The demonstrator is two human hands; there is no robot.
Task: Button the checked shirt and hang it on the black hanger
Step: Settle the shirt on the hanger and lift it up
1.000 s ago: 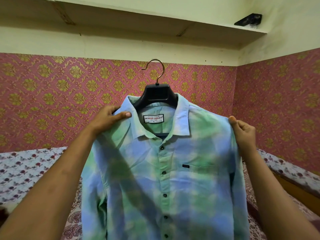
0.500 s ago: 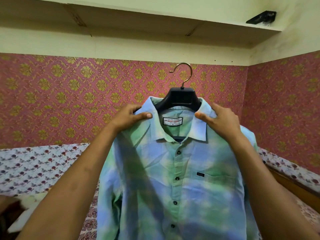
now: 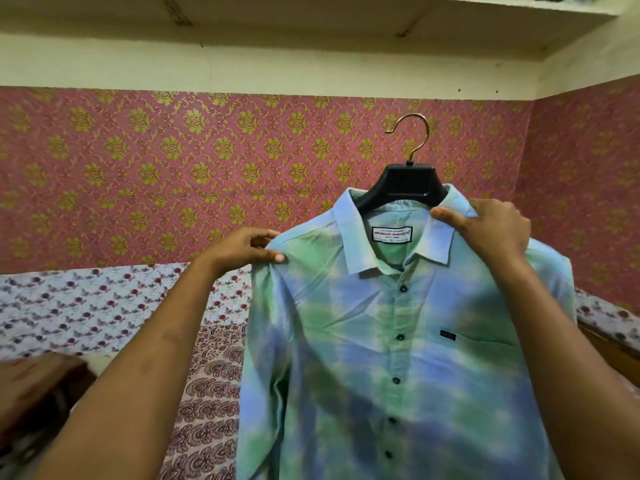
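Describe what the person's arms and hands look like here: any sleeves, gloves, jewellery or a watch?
Both forearms are bare for as far as they show, with no sleeve edge in view. The left hand and right hand are ungloved. No ring, watch or bracelet shows on either wrist or on the visible fingers.

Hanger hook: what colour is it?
Gold, brassy metal hook atop the black hanger, seen in the head view.

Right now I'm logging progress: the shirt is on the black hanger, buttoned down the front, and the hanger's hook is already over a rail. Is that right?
Not quite. In the head view the hook hangs free in front of the wallpaper, over no rail. The shirt is on the black hanger and buttoned down the front, held up by the left hand and right hand.
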